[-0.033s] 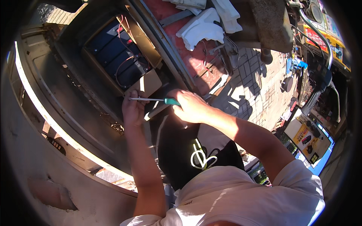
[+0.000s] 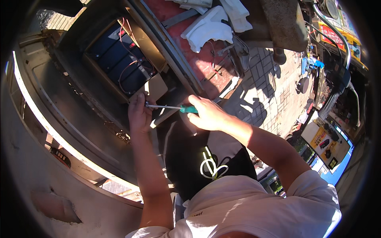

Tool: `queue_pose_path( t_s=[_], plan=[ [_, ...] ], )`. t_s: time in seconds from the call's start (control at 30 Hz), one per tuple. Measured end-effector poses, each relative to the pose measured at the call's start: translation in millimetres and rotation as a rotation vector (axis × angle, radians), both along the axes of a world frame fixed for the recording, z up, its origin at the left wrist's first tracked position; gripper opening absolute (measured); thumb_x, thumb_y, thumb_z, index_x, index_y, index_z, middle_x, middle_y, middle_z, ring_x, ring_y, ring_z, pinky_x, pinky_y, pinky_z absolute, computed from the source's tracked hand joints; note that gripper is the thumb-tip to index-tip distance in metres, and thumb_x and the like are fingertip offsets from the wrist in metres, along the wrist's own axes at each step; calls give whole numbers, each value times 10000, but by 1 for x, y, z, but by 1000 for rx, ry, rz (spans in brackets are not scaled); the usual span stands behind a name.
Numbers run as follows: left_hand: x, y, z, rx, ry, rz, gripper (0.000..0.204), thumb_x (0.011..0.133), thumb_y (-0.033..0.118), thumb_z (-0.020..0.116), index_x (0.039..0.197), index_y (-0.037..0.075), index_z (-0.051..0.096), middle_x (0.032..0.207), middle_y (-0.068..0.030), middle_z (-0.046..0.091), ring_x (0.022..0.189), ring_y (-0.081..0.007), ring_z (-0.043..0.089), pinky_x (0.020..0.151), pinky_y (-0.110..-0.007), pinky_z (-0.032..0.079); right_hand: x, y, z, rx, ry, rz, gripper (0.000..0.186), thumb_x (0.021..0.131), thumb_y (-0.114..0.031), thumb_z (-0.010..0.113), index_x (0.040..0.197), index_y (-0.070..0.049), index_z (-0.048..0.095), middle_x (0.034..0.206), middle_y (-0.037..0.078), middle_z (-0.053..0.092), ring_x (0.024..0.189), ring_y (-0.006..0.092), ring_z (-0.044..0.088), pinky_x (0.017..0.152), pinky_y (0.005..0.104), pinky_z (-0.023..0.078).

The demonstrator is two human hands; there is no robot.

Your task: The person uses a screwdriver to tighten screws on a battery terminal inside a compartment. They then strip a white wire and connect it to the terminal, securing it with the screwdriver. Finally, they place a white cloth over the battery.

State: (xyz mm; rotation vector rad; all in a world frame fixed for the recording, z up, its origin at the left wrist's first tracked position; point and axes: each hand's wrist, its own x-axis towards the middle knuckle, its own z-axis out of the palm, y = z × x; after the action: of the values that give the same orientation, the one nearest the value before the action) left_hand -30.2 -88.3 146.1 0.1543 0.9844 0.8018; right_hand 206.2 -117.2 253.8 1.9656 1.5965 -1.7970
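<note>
Screwdriver: A slim metal-shafted screwdriver with a green handle [image 2: 188, 109] is held between the two hands, just beyond the near corner of an open brown cardboard box [image 2: 156, 88].
Change: The screwdriver and right hand have shifted rightward since the earlier frame; the shaft then ran on past the left fingers, and its far end now sits beside them.
Direction: The shaft points to the person's left, its long axis running nearly level across the view, with the handle end slightly lower.
Right hand: The grip [image 2: 208, 115] is closed around the green handle, forearm angling in from the right.
Left hand: The fingers of this grip [image 2: 139, 115] bunch at the shaft's far end, beside a small dark piece; whether they pinch either one cannot be told.
Box: Dark, block-shaped batteries [image 2: 113, 59] sit side by side inside, thin red wires [image 2: 120, 36] looping over them; the box stands in a deep black compartment [image 2: 71, 43].
Red panel: Broken white foam pieces [image 2: 208, 29] lie on the worn, painted surface [image 2: 194, 65] beyond the compartment's edge.
</note>
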Motion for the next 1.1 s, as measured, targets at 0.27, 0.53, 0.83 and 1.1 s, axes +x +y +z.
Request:
queue_pose_path(
  t_s=[0.27,0.53,0.83,1.1],
  plan=[
    [132,13,20,37,-227,-311,367,952,182,613,1264,-9,578,881,-27,566,765,-134,504,720,-273,436,93,-93,16,151,91,-502,448,952,-242,581,1346,-49,495,1139,194,661,1044,373,646,883,397,510],
    [186,-5,10,-174,-412,-173,221,939,123,622,1130,14,613,1047,-137,683,894,-212,673,842,-354,571,130,-102,19,145,82,-500,384,929,-182,596,1272,-15,549,1148,199,654,1013,370,651,854,389,525],
    [186,-15,4,-243,-467,-117,175,909,75,647,1083,51,650,1106,-148,676,1030,-274,657,896,-400,567,134,-94,14,74,66,-465,366,933,-134,604,1270,-7,547,1088,170,674,998,305,677,852,346,514],
    [166,-4,-7,-183,-487,-324,161,902,65,654,1055,16,654,1060,-185,683,982,-275,679,866,-393,578,145,-83,17,-616,546,-859,420,984,-230,549,1338,-12,494,784,49,629,594,141,603,540,270,480]
  ],
)
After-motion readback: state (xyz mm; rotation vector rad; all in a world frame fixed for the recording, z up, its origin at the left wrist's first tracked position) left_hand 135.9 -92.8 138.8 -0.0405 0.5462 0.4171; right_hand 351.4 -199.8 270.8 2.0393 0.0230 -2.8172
